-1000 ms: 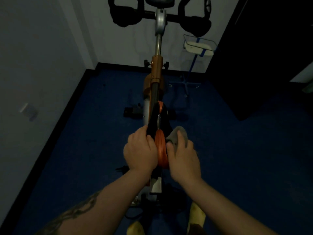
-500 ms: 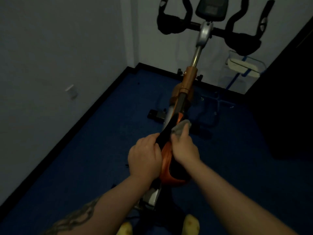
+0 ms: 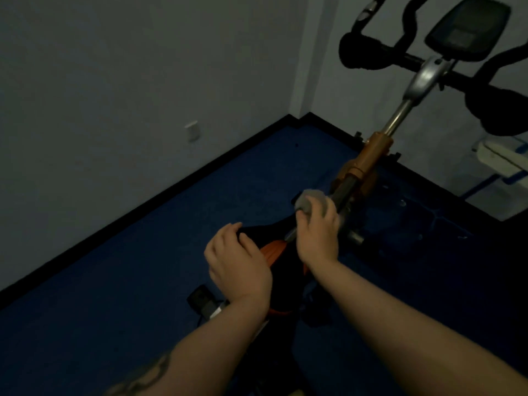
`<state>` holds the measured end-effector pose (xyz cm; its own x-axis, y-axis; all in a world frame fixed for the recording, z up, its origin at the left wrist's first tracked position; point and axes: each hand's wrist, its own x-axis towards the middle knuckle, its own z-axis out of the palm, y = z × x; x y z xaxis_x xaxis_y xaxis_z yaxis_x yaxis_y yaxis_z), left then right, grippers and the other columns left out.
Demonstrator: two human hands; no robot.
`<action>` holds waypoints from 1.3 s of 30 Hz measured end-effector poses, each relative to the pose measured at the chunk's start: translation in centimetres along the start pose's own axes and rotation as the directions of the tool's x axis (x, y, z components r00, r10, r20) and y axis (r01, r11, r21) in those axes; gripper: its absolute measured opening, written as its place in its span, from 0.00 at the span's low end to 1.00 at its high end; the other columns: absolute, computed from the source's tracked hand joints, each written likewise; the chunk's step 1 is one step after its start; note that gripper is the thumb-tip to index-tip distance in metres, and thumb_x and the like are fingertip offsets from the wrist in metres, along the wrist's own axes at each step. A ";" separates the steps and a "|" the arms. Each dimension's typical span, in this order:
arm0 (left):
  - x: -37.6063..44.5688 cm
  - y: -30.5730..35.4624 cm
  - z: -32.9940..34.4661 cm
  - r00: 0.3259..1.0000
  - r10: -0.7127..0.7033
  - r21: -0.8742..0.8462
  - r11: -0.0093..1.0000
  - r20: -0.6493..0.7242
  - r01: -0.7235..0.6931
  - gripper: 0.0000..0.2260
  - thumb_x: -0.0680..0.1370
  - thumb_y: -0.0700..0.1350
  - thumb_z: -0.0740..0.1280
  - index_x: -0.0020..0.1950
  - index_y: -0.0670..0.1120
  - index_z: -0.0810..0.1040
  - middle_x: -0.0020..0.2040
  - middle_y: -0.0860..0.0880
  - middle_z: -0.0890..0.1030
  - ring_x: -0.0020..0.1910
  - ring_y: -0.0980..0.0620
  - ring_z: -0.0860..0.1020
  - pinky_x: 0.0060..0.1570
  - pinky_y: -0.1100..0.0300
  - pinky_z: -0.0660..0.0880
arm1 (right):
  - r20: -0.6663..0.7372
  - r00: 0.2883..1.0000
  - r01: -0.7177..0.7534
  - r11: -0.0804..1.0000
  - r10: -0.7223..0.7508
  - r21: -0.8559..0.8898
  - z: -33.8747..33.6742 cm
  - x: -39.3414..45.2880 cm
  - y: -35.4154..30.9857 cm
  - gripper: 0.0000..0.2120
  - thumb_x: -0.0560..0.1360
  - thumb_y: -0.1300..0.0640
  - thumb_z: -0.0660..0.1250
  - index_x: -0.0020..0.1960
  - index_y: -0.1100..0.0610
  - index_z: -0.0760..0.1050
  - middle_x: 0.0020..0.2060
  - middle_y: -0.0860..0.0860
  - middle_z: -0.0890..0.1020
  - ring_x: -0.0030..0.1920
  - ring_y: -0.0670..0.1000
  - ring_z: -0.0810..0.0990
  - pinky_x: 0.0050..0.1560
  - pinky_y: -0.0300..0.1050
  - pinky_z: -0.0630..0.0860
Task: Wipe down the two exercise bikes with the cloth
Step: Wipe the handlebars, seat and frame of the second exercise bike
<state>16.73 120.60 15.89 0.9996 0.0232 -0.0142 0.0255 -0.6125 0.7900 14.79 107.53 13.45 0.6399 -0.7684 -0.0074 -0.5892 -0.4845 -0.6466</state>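
An orange and black exercise bike (image 3: 368,158) stands in front of me in a dim room, its black handlebars (image 3: 360,52) and console (image 3: 465,27) at the upper right. My right hand (image 3: 317,232) grips a grey cloth (image 3: 308,202) and holds it against the nose of the black and orange saddle (image 3: 274,250), near the frame tube. My left hand (image 3: 237,261) rests curled over the saddle's left side. Only one bike is in view.
Blue carpet (image 3: 143,295) covers the floor, edged by a black skirting board. Grey walls meet in a corner behind the bike, with a small wall socket (image 3: 192,131) on the left wall. A white and blue stand (image 3: 503,158) sits at the right edge.
My right hand has slid the cloth forward along the saddle to its nose. The view has swung left, so the bike now lies to the right. My left hand stays on the saddle.
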 end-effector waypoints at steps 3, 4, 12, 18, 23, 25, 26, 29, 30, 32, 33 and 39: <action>0.0 0.1 0.4 1.000 0.000 0.038 0.999 -0.022 0.001 0.11 0.81 0.46 0.57 0.60 0.53 0.76 0.64 0.54 0.75 0.67 0.53 0.65 0.59 0.47 0.71 | 0.196 0.876 0.472 0.867 -0.441 -0.161 -0.8 -1.1 -0.1 0.26 0.78 0.41 0.43 0.65 0.48 0.73 0.72 0.48 0.66 0.74 0.52 0.57 0.70 0.58 0.57; 0.0 0.1 0.4 1.000 -0.001 0.040 0.999 -0.024 0.002 0.11 0.81 0.45 0.57 0.60 0.53 0.76 0.63 0.54 0.75 0.66 0.53 0.65 0.59 0.46 0.72 | 0.282 0.799 0.585 0.795 -0.532 -0.159 -1.3 -0.3 0.3 0.27 0.79 0.41 0.41 0.65 0.46 0.73 0.69 0.47 0.70 0.71 0.51 0.62 0.70 0.57 0.57; 0.0 0.5 0.4 0.999 -0.032 0.033 0.999 -0.043 0.034 0.10 0.81 0.44 0.56 0.57 0.53 0.76 0.60 0.54 0.76 0.65 0.52 0.67 0.57 0.46 0.73 | 0.344 0.819 0.573 0.684 -0.460 -0.450 -0.3 1.5 -3.4 0.22 0.79 0.44 0.46 0.57 0.44 0.77 0.52 0.52 0.80 0.54 0.58 0.76 0.55 0.54 0.70; -0.2 0.5 0.1 0.998 -0.046 -0.020 0.999 -0.049 0.045 0.10 0.81 0.43 0.55 0.55 0.54 0.74 0.57 0.55 0.76 0.64 0.55 0.67 0.57 0.47 0.72 | 0.404 0.715 0.662 0.738 -0.571 -0.130 -1.9 3.1 -1.8 0.24 0.78 0.43 0.46 0.61 0.46 0.77 0.49 0.50 0.82 0.53 0.54 0.77 0.51 0.51 0.68; -0.2 0.1 0.3 0.999 -0.024 -0.015 1.000 -0.033 0.023 0.11 0.81 0.43 0.55 0.56 0.52 0.74 0.60 0.54 0.76 0.65 0.55 0.66 0.57 0.48 0.72 | 0.073 0.966 0.259 0.911 -0.249 -0.322 1.1 0.5 -2.9 0.18 0.79 0.47 0.52 0.56 0.50 0.78 0.59 0.50 0.77 0.64 0.54 0.70 0.59 0.53 0.64; -0.3 0.1 0.2 0.999 -0.017 -0.026 1.000 -0.029 0.016 0.11 0.81 0.43 0.54 0.56 0.53 0.75 0.60 0.55 0.76 0.66 0.55 0.66 0.58 0.48 0.72 | 0.113 0.946 0.322 0.918 -0.304 -0.231 1.2 -2.3 -2.9 0.21 0.79 0.45 0.47 0.59 0.49 0.75 0.64 0.48 0.73 0.70 0.51 0.64 0.63 0.54 0.62; -0.3 0.1 0.2 0.999 -0.014 -0.033 0.999 -0.029 0.013 0.11 0.81 0.43 0.54 0.55 0.53 0.75 0.61 0.55 0.76 0.66 0.55 0.66 0.58 0.48 0.71 | 0.149 0.933 0.352 0.916 -0.327 -0.195 0.7 -2.0 -2.4 0.21 0.80 0.45 0.47 0.60 0.48 0.75 0.64 0.47 0.73 0.70 0.50 0.63 0.64 0.53 0.61; -0.2 -0.1 0.1 1.000 0.009 -0.047 0.999 -0.026 -0.011 0.11 0.80 0.43 0.55 0.55 0.53 0.76 0.62 0.55 0.76 0.66 0.54 0.66 0.59 0.46 0.71 | 0.130 0.973 0.210 0.964 -0.190 -0.161 -0.7 2.3 -1.4 0.14 0.81 0.48 0.55 0.59 0.48 0.77 0.61 0.49 0.75 0.65 0.52 0.67 0.62 0.51 0.64; -0.1 -0.2 0.2 1.000 0.020 -0.057 0.998 -0.022 -0.021 0.12 0.80 0.44 0.54 0.55 0.53 0.76 0.62 0.55 0.76 0.67 0.54 0.66 0.59 0.46 0.71 | 0.083 0.990 0.127 0.983 -0.117 -0.131 -0.8 3.4 -1.6 0.13 0.80 0.49 0.57 0.59 0.49 0.77 0.61 0.51 0.75 0.64 0.53 0.67 0.62 0.52 0.65; -0.2 -0.4 0.1 0.999 0.032 -0.080 0.996 -0.016 -0.033 0.12 0.80 0.44 0.54 0.54 0.54 0.76 0.63 0.56 0.75 0.67 0.56 0.65 0.61 0.47 0.71 | 0.017 1.000 0.023 0.991 -0.021 -0.134 -0.2 2.8 -2.6 0.15 0.81 0.50 0.56 0.63 0.50 0.75 0.65 0.53 0.72 0.67 0.54 0.64 0.64 0.52 0.63; -0.3 -0.5 0.1 0.999 0.041 -0.092 0.995 -0.015 -0.042 0.11 0.81 0.44 0.54 0.54 0.54 0.75 0.64 0.56 0.75 0.68 0.56 0.65 0.61 0.47 0.70 | -0.009 1.000 0.022 0.985 -0.024 -0.172 0.4 1.5 -3.0 0.15 0.81 0.50 0.55 0.65 0.49 0.73 0.68 0.53 0.68 0.70 0.54 0.60 0.66 0.53 0.62; -0.2 -0.7 0.0 0.999 0.052 -0.081 0.995 -0.011 -0.052 0.11 0.81 0.42 0.56 0.53 0.55 0.75 0.64 0.58 0.74 0.68 0.57 0.64 0.63 0.50 0.67 | 0.090 0.991 0.111 0.976 -0.095 -0.190 -0.1 0.8 -2.2 0.16 0.81 0.50 0.53 0.66 0.48 0.71 0.70 0.51 0.66 0.73 0.54 0.54 0.66 0.54 0.63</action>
<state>16.51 121.04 15.31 0.9994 0.0002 0.0333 -0.0278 -0.5471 0.8366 16.54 107.95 14.88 0.7348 -0.6782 -0.0147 -0.5976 -0.6370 -0.4869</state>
